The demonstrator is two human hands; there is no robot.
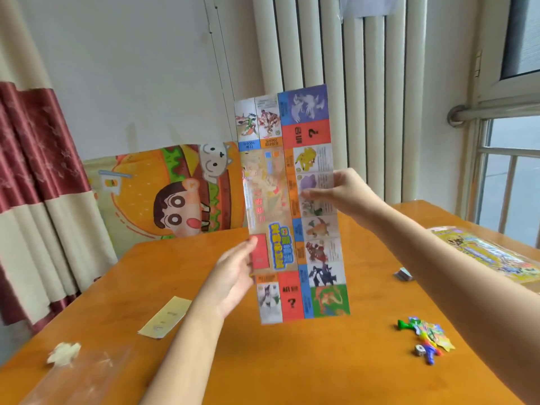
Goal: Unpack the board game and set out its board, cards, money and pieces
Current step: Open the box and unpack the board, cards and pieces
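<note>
The board (274, 185) is held upright in the centre of the frame, above the orange table (292, 361), and appears to be folded into a long strip. Its left edge, low down, is pinched by the left hand (233, 270), the thumb on the printed face; the other fingers are hidden behind. Its right edge, higher up, is pinched by the right hand (347, 191), whose fingers (312, 194) are pressed together on the face. The pieces (426, 337) are seen at the lower right, and a small stack of cards (404, 273) above them. The step in hand is judged to be the unfolding of the board. Next, the folds must be opened and the board laid flat, away from the pieces.
</note>
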